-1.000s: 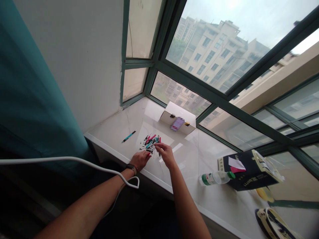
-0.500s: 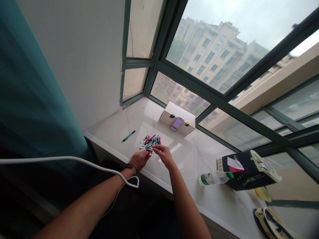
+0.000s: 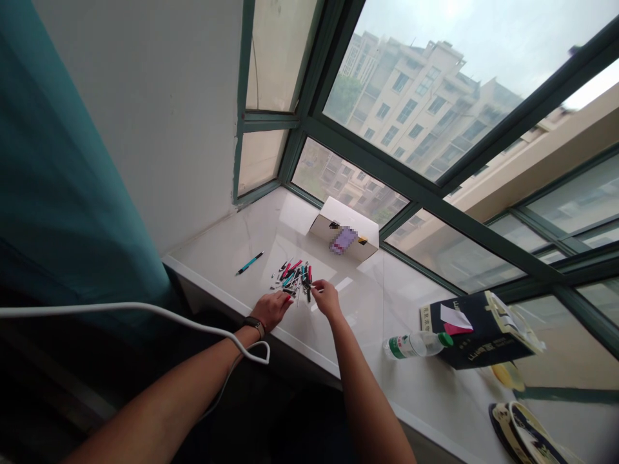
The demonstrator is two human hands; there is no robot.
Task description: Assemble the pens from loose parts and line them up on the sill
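Observation:
A loose pile of pen parts (image 3: 293, 274) lies on the white sill, with red, teal, black and silver pieces mixed together. My left hand (image 3: 271, 309), wearing a watch, rests at the pile's near edge. Its fingers close on a small red pen part (image 3: 289, 299), mostly covered by the hand. My right hand (image 3: 325, 298) is at the pile's right side, thumb and fingertips pinched beside a black piece; what they hold is too small to make out. Left of the pile, apart from both hands, lies a whole teal-and-black pen (image 3: 250, 263).
A white box (image 3: 344, 225) stands behind the pile against the window. To the right are a lying plastic bottle (image 3: 416, 346) with a green cap and a dark carton (image 3: 478, 332). A white cable (image 3: 145, 308) crosses over my left forearm. The sill's front edge (image 3: 309, 354) runs beneath my forearms.
My right hand has moved right, from close beside my left fingers to the right side of the pile. My left hand has stayed in place with the red part.

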